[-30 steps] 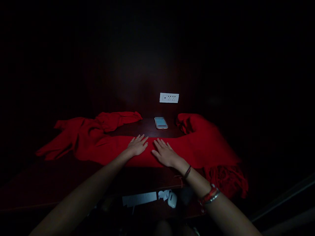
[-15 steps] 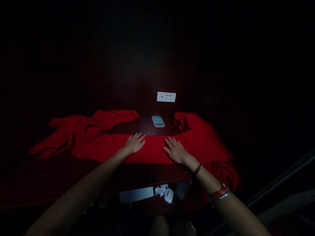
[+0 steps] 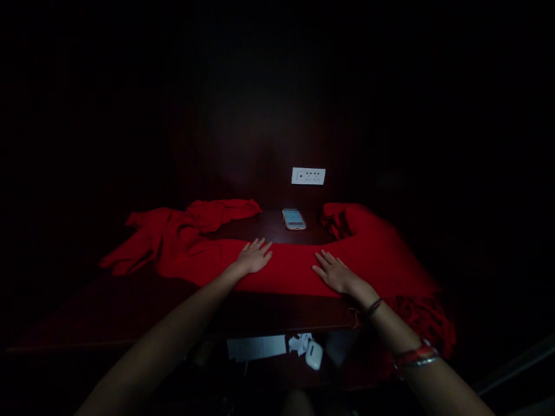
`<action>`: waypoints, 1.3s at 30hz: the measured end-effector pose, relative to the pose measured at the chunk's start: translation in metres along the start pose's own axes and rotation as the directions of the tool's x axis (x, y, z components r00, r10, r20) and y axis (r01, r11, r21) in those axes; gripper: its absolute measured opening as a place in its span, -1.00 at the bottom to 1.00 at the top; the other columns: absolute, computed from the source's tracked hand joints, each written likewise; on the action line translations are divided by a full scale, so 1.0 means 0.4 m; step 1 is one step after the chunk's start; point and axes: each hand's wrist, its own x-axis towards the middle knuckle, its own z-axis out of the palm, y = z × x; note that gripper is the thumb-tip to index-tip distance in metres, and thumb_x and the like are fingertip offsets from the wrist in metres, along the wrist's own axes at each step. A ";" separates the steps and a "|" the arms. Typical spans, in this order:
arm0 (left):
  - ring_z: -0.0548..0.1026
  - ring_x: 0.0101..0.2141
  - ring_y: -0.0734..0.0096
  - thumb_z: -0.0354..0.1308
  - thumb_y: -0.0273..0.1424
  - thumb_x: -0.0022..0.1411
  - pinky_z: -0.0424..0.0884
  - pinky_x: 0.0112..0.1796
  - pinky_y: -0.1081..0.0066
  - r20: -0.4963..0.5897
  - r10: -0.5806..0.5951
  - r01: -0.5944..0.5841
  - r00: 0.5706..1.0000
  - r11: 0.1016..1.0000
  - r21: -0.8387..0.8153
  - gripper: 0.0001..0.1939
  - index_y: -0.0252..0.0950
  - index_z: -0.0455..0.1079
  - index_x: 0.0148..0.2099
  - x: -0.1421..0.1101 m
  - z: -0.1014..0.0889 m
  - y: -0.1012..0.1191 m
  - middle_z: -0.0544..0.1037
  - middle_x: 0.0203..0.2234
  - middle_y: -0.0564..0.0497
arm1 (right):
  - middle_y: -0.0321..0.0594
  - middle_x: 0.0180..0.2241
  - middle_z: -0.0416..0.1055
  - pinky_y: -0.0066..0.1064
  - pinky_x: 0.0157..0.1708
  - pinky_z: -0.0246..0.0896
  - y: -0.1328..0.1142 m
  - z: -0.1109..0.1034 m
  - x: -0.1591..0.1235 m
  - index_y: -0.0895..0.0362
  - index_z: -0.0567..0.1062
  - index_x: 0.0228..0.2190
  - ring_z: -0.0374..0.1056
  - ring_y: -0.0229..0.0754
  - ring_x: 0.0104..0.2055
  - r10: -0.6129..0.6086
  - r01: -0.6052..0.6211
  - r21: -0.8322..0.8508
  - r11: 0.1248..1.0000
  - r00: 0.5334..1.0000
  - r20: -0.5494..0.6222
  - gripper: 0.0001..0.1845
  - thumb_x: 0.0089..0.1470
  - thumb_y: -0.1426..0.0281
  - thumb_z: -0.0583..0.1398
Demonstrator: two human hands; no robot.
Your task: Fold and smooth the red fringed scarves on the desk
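Note:
A long red scarf (image 3: pixel 290 271) with a fringed end lies across the dark tabletop. Its middle stretch is flat, while the left part is bunched in folds and the right part is folded over. My left hand (image 3: pixel 255 258) rests palm down on the flat stretch, fingers spread, with a ring on one finger. Farther right, my right hand (image 3: pixel 336 274) also lies flat on the scarf with its fingers apart. The fringe (image 3: pixel 425 323) gathers at the near right, partly behind my right forearm.
Behind the scarf, a phone (image 3: pixel 294 219) with a blurred screen lies below a wall socket (image 3: pixel 308 176). Under the tabletop edge, a lower shelf holds a pale flat strip (image 3: pixel 256 348), crumpled paper (image 3: pixel 299 344) and a white earphone case (image 3: pixel 314 355). The surroundings are very dark.
The whole view has shifted, so everything appears farther right. Both hands stay flat on the scarf; my right hand sits slightly farther right relative to the phone.

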 end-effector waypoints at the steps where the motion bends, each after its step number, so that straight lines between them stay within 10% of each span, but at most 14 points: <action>1: -0.11 0.11 0.25 -0.40 -0.12 0.18 -0.12 0.02 0.24 0.001 0.001 -0.001 1.000 1.000 -0.003 -0.45 -0.23 -0.06 0.15 0.001 0.001 -0.001 -0.06 0.13 -0.07 | -0.08 0.15 -0.30 -0.28 0.08 -0.40 -0.010 -0.007 0.006 0.22 -0.12 0.10 -0.37 -0.12 0.17 -0.003 0.004 0.005 1.000 1.000 -0.027 -0.31 0.04 0.07 -0.27; 8: -0.11 0.10 0.21 -0.42 -0.11 0.18 -0.10 0.01 0.14 -0.072 -0.092 0.091 0.993 0.996 -0.024 -0.45 -0.21 -0.08 0.16 -0.002 0.007 -0.015 -0.08 0.13 -0.07 | -0.10 0.16 -0.33 -0.23 0.08 -0.44 -0.170 -0.013 0.092 0.21 -0.14 0.11 -0.41 -0.13 0.17 -0.181 0.183 0.058 0.981 0.983 -0.042 -0.30 0.03 0.05 -0.30; 18: -0.16 0.11 0.14 -0.43 -0.06 0.15 -0.13 -0.02 0.01 -0.009 -0.180 0.180 0.984 0.984 -0.017 -0.44 -0.10 -0.16 0.17 -0.010 0.008 -0.033 -0.13 0.14 -0.03 | -0.10 0.16 -0.36 -0.25 0.08 -0.43 -0.028 0.001 0.081 0.23 -0.14 0.10 -0.42 -0.12 0.17 0.021 -0.021 0.002 1.000 0.999 0.032 -0.30 0.04 0.06 -0.30; 30: -0.10 0.10 0.16 -0.38 -0.11 0.17 -0.06 -0.01 0.11 -0.115 -0.196 0.198 0.974 0.980 0.001 -0.45 -0.19 -0.05 0.15 -0.022 0.007 -0.018 -0.08 0.13 -0.07 | -0.16 0.16 -0.28 -0.19 0.07 -0.49 -0.168 0.024 0.009 0.14 -0.08 0.10 -0.39 -0.15 0.17 -0.257 0.259 0.060 0.964 0.966 -0.036 -0.34 0.04 0.06 -0.31; 33: -0.11 0.10 0.21 -0.34 -0.14 0.19 -0.07 0.01 0.18 -0.219 -0.108 0.119 0.970 0.992 0.037 -0.48 -0.22 0.01 0.13 -0.054 0.003 -0.021 -0.09 0.13 -0.06 | -0.18 0.15 -0.27 -0.21 0.08 -0.49 -0.161 0.028 0.005 0.14 -0.07 0.09 -0.38 -0.17 0.17 -0.246 0.249 0.047 0.967 0.967 -0.059 -0.34 0.04 0.06 -0.32; 39: -0.08 0.10 0.35 -0.33 -0.14 0.18 -0.08 0.02 0.25 -0.026 0.075 -0.075 0.997 0.997 -0.018 -0.50 -0.11 -0.10 0.15 -0.143 0.004 -0.112 -0.06 0.13 0.03 | -0.18 0.15 -0.23 -0.22 0.07 -0.45 -0.161 0.032 0.010 0.14 -0.05 0.09 -0.34 -0.17 0.17 -0.262 0.267 0.042 0.963 0.961 -0.088 -0.34 0.04 0.06 -0.33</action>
